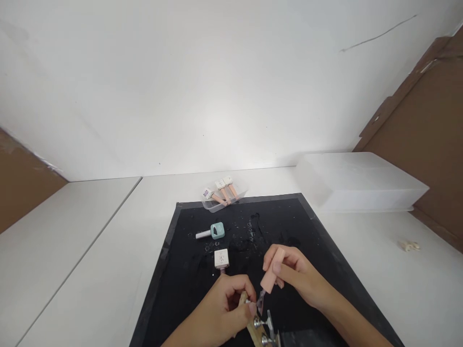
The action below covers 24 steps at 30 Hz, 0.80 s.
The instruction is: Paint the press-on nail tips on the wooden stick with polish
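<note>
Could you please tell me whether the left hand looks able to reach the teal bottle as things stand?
Probably not without letting go first: the left hand appears to hold the tan strip. Otherwise, the teal bottle lies uncovered on the black mat, with the white bottle partly in the way.

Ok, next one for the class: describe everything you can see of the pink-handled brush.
The pink-handled brush has a smooth, straight-sided, peach-pink handle that looks like plastic. From its lower end comes a thin, purplish, partly see-through stem, too blurred to make out bristles. It is tilted, lower end towards the left hand, above the black mat. The thumb and fingers of the right hand grip the handle. Whether the tip touches anything is unclear.
</note>
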### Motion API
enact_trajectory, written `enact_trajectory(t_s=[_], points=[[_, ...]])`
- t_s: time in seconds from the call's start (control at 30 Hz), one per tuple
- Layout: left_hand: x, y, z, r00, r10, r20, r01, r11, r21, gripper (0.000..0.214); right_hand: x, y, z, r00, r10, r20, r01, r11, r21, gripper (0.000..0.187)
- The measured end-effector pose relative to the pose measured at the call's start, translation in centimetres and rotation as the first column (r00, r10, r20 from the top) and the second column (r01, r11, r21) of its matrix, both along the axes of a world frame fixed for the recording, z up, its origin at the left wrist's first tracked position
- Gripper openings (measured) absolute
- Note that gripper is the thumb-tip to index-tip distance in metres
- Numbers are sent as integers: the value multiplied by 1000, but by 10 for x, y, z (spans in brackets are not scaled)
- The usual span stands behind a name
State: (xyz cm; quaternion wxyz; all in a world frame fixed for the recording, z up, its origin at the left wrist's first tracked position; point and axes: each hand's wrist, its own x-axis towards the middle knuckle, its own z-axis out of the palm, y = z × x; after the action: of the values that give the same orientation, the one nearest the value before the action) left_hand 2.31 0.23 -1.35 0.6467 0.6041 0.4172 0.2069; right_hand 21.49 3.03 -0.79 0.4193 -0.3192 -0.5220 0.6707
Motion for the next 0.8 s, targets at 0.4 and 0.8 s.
enact_trajectory(t_s=[0.4,0.8], points=[[1,-2,4,999,10,46,-7,998,-65,43,3,1,-1,998,-38,-53,39,999,20,29],[2,1,-1,994,9,110,-1,998,-68,37,3,2,0,998,-50,-35,50,999,-3,27]])
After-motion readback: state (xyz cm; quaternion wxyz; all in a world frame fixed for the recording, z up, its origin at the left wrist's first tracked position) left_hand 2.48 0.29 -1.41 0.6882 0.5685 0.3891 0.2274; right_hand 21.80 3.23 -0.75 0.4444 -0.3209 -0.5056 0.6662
